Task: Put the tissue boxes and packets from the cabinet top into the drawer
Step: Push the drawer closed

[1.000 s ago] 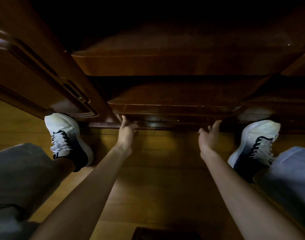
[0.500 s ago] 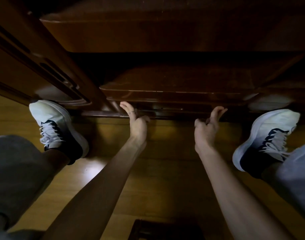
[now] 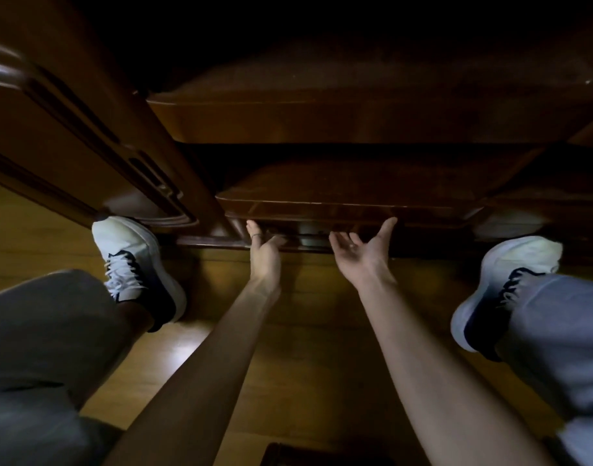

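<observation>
Two hands are seen in the single head view, both reaching under the lower edge of the bottom drawer (image 3: 348,210) of a dark wooden cabinet (image 3: 322,116). The left hand (image 3: 264,255) is turned palm up with its fingers apart and relaxed, one fingertip touching the underside of the drawer front; nothing is held. The right hand (image 3: 362,250) is likewise spread palm up, its thumb raised against the same edge, with nothing gripped. No tissue boxes or packets are in view; the cabinet top lies out of frame. The drawer front looks rigid, polished and smooth, probably slippery, with a rounded lip, and it is judged heavy enough to call for both hands hooked under that lip. White laced shoes (image 3: 137,264) rest on glossy yellow wooden flooring (image 3: 305,331).
</observation>
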